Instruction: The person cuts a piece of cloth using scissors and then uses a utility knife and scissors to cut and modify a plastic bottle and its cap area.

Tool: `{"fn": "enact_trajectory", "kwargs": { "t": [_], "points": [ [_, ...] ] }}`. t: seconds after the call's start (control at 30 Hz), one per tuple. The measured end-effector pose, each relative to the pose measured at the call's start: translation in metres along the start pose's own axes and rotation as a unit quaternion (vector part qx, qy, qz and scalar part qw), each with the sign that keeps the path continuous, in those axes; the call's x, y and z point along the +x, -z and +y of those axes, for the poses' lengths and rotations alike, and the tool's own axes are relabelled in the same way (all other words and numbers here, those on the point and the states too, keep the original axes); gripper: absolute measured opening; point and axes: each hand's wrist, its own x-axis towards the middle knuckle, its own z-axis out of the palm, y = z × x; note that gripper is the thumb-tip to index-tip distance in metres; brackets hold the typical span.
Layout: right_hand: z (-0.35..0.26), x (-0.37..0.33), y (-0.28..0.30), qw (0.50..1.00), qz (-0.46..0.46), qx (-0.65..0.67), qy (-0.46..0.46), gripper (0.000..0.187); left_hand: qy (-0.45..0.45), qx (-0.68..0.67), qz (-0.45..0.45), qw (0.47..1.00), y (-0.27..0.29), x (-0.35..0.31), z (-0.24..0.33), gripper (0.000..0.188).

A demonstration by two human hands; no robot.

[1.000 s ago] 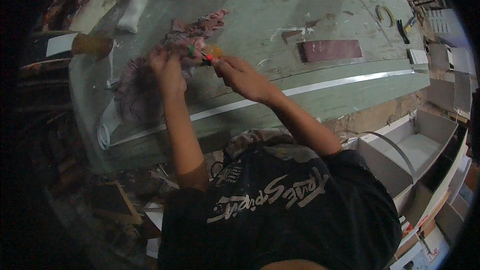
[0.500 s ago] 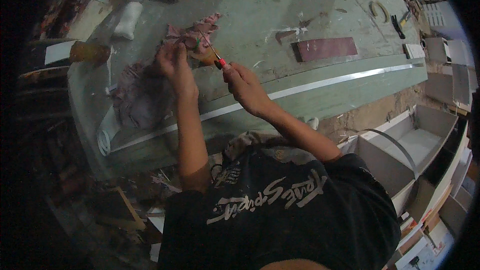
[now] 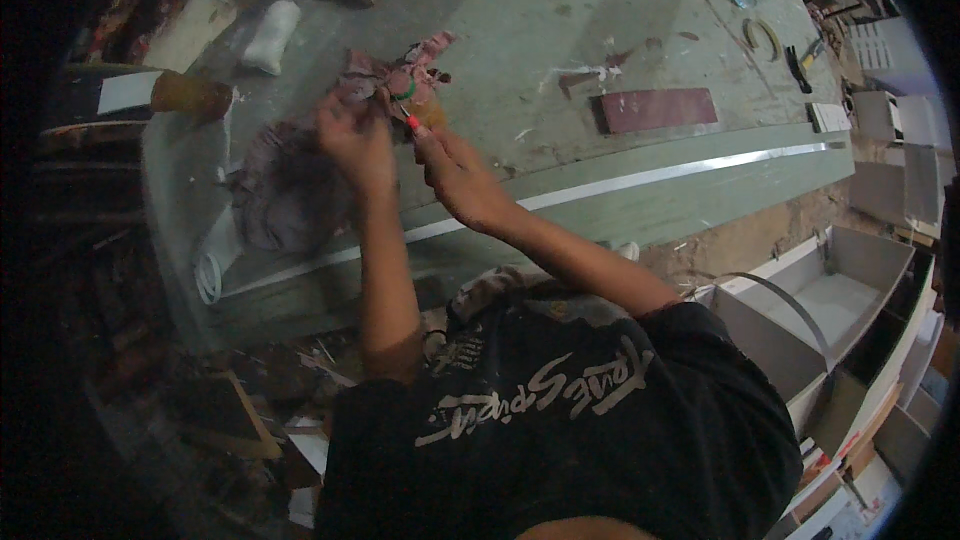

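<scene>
My right hand (image 3: pixel 462 180) is closed round a slim tool with a red handle (image 3: pixel 414 123) and a thin metal shaft, perhaps a screwdriver. Its tip points in among the folds of a crumpled pink cloth (image 3: pixel 422 75), close to a small green curved piece (image 3: pixel 405 90). My left hand (image 3: pixel 355 140) is at the near left side of that cloth with its fingers curled on it; the fingertips are partly hidden. Something amber (image 3: pixel 432 116) shows just behind my right fingers. A greyish bundled rag (image 3: pixel 285 190) lies left of my left forearm.
A long white strip (image 3: pixel 620 180) runs along the near part of the green table (image 3: pixel 560 50), its coiled end (image 3: pixel 208 278) at the left. Farther right lie a maroon block (image 3: pixel 658 111), a tape ring (image 3: pixel 762 40) and pliers (image 3: pixel 798 68). Open white boxes (image 3: pixel 830 285) stand at the right.
My right hand has moved left and slightly up, bringing the red-handled tool into the pink cloth beside my left hand. My left hand has stayed at the cloth.
</scene>
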Motion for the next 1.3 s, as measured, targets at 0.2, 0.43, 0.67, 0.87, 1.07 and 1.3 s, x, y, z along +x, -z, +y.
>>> {"fn": "enact_trajectory", "kwargs": {
  "t": [0.2, 0.43, 0.67, 0.87, 1.07, 1.3],
  "points": [
    [0.01, 0.015, -0.008, 1.0, -0.004, -0.014, 0.011, 0.044, 0.094, -0.136, 0.043, 0.985, 0.003, -0.003, -0.004, 0.04],
    [0.002, 0.012, -0.006, 0.999, -0.035, -0.015, -0.012, 0.042, 0.13, -0.115, 0.026, 0.984, 0.012, -0.003, -0.007, 0.05],
    [-0.001, 0.009, -0.014, 0.992, 0.027, -0.12, 0.013, 0.047, 0.031, -0.058, 0.056, 0.996, 0.014, -0.002, -0.015, 0.049],
    [0.011, 0.015, -0.013, 0.985, 0.032, -0.166, 0.021, 0.049, -0.136, 0.116, 0.007, 0.984, 0.014, 0.008, 0.006, 0.046],
    [-0.009, 0.014, 0.0, 0.987, -0.053, -0.13, -0.083, 0.052, -0.168, 0.183, -0.065, 0.967, 0.015, 0.017, 0.017, 0.044],
    [0.02, 0.008, -0.002, 0.978, -0.073, -0.19, -0.049, 0.063, -0.187, 0.251, -0.053, 0.948, 0.019, 0.021, 0.032, 0.035]
  ]
}}
